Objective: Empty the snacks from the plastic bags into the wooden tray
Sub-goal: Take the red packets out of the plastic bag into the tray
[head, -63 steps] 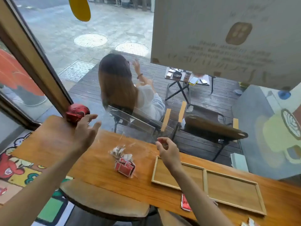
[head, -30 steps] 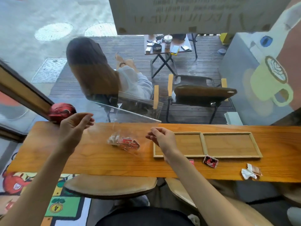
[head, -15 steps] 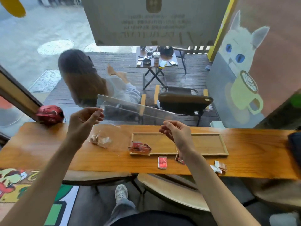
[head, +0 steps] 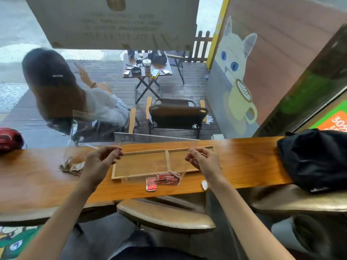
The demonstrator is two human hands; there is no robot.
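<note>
Head view: A person at a long wooden counter (head: pixel 244 162) holds a clear plastic bag (head: pixel 155 166) stretched between both hands above a two-compartment wooden tray (head: pixel 139 164). The left hand (head: pixel 101 162) pinches one upper corner with curled fingers; the right hand (head: pixel 203 162) pinches the other. Red snack packets (head: pixel 168 179) sag in the bag's bottom, hanging over the tray's near edge, and one red packet (head: pixel 151 185) lies on the counter just beside them. Both tray compartments show bare wood. A second bag of brownish snacks (head: pixel 72 166) rests on the counter to the left, a black bag (head: pixel 315 158) to the right. Through the window, a painted white cat (head: pixel 235 57) holds a latte mug. Lettering on the hanging sign (head: pixel 116 21) is too blurred to read; an orange panel (head: pixel 336 121) at far right seems to read "30".
</note>
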